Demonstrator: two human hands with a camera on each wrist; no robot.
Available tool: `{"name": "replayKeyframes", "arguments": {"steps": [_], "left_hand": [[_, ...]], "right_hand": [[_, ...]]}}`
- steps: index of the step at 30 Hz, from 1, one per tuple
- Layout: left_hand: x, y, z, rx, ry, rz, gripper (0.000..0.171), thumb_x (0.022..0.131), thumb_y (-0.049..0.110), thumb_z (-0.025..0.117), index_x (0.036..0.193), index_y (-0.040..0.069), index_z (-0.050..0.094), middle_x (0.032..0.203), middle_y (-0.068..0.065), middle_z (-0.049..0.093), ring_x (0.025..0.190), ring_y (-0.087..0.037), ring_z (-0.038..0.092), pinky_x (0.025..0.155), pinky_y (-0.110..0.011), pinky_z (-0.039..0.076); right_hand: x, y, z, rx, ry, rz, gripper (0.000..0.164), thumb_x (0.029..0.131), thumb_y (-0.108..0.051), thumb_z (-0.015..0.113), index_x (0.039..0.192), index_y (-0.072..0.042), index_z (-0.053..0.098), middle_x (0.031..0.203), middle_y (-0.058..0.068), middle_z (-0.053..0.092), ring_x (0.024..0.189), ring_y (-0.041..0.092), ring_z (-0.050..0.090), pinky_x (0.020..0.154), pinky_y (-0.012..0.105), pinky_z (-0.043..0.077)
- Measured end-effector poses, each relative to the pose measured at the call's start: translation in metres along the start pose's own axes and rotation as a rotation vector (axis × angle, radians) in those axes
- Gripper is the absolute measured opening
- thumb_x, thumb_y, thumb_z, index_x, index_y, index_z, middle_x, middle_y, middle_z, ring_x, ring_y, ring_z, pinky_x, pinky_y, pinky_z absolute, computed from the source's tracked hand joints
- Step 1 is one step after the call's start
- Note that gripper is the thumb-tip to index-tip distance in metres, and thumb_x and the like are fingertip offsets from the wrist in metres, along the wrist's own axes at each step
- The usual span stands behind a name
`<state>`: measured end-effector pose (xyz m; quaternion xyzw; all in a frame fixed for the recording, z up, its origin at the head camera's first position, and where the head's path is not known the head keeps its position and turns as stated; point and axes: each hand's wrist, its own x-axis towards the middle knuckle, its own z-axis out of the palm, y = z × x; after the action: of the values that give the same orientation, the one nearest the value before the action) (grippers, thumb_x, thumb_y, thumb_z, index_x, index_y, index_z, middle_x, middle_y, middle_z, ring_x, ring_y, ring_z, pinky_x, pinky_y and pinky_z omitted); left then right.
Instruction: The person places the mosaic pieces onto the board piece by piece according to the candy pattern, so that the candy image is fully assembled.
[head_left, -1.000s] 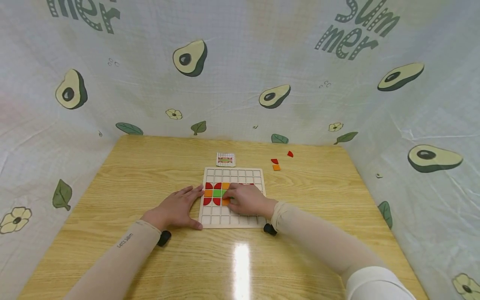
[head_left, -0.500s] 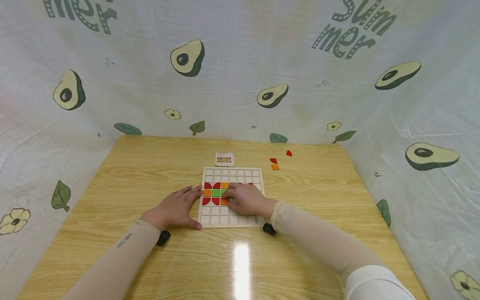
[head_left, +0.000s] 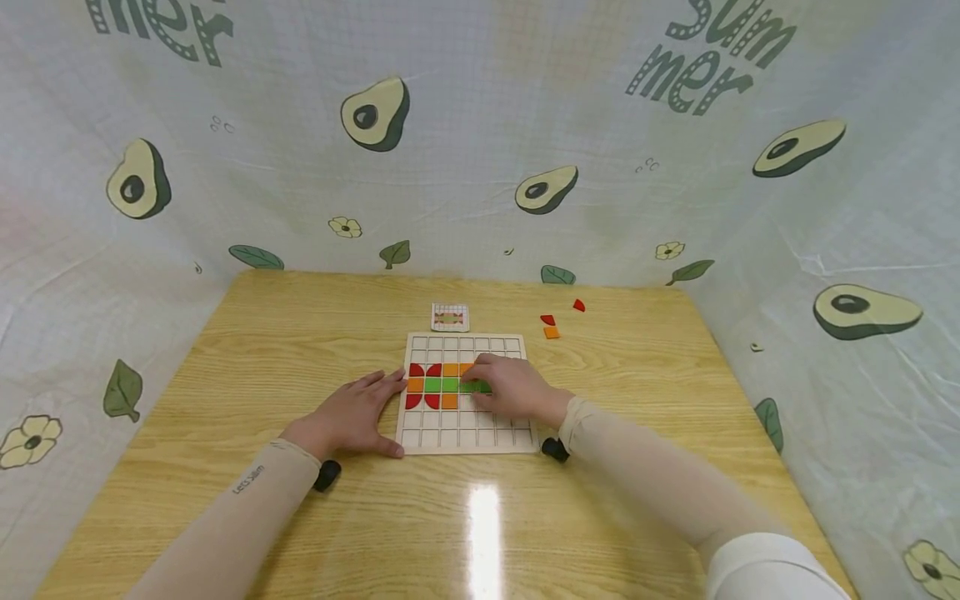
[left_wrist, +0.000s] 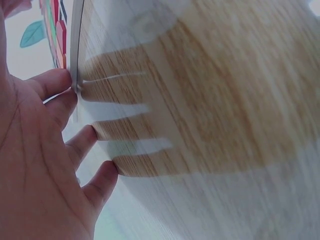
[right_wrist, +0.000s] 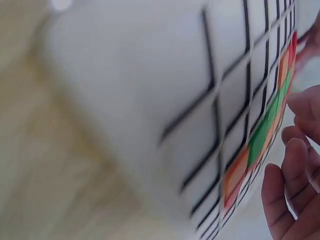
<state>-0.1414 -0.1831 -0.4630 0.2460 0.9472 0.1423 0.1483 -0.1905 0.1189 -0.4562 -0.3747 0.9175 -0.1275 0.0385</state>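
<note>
A pale square grid board (head_left: 431, 438) lies on the table, with red quarter-round tiles (head_left: 413, 402), orange square tiles (head_left: 449, 402) and a row of green square tiles (head_left: 441, 385) set in its cells. My left hand (head_left: 358, 417) rests flat with spread fingers, fingertips and thumb at the board's left edge. Over the right half of the board, my right hand (head_left: 519, 387) bends its fingers loosely down, fingertips right at the green tiles and hiding some of the cells. In the right wrist view no piece shows between the fingers (right_wrist: 279, 197).
A small pattern card (head_left: 450, 317) lies just behind the board. Two loose red tiles (head_left: 579, 306) and an orange square (head_left: 552, 332) lie to the back right. A white cloth (head_left: 465, 208) printed with avocados rises behind the wooden table (head_left: 322, 317).
My right hand has shifted to the right along the green row, uncovering green and orange tiles near the middle. The left hand has stayed at the board's edge.
</note>
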Motion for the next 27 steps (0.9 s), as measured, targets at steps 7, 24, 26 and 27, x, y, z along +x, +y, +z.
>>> {"name": "replayKeyframes", "arguments": {"steps": [7,24,26,27], "left_hand": [[0.001,-0.001,0.000,-0.008,0.002,-0.003,0.111,0.070,0.067,0.079,0.155,0.010,0.036,0.164,-0.005,0.022,0.147,-0.038,0.022,0.110,-0.064,0.026],[0.003,-0.003,0.004,-0.005,0.022,0.013,0.114,0.068,0.070,0.078,0.155,0.010,0.037,0.163,-0.007,0.024,0.146,-0.039,0.023,0.110,-0.063,0.026],[0.002,-0.003,0.003,-0.005,0.016,0.006,0.113,0.069,0.069,0.078,0.155,0.010,0.036,0.163,-0.006,0.024,0.146,-0.038,0.022,0.111,-0.062,0.025],[0.002,-0.003,0.003,-0.003,0.012,0.002,0.113,0.069,0.069,0.079,0.156,0.011,0.036,0.164,-0.005,0.024,0.147,-0.038,0.022,0.111,-0.061,0.025]], "right_hand": [[-0.016,0.047,-0.018,0.018,0.039,0.128,0.029,0.092,-0.023,0.071,0.120,-0.017,0.073,0.112,-0.001,0.064,0.077,0.012,0.056,0.067,0.029,0.050],[-0.038,0.137,-0.022,0.083,0.130,0.262,0.028,0.091,-0.015,0.070,0.118,-0.007,0.071,0.113,0.007,0.066,0.088,0.023,0.059,0.084,0.044,0.051],[-0.036,0.141,-0.023,0.072,0.135,0.276,0.027,0.092,-0.015,0.070,0.118,-0.008,0.072,0.114,0.008,0.065,0.088,0.024,0.059,0.084,0.045,0.051],[-0.036,0.143,-0.023,0.073,0.134,0.285,0.028,0.092,-0.015,0.070,0.118,-0.008,0.071,0.115,0.009,0.064,0.091,0.025,0.060,0.086,0.046,0.051]]}}
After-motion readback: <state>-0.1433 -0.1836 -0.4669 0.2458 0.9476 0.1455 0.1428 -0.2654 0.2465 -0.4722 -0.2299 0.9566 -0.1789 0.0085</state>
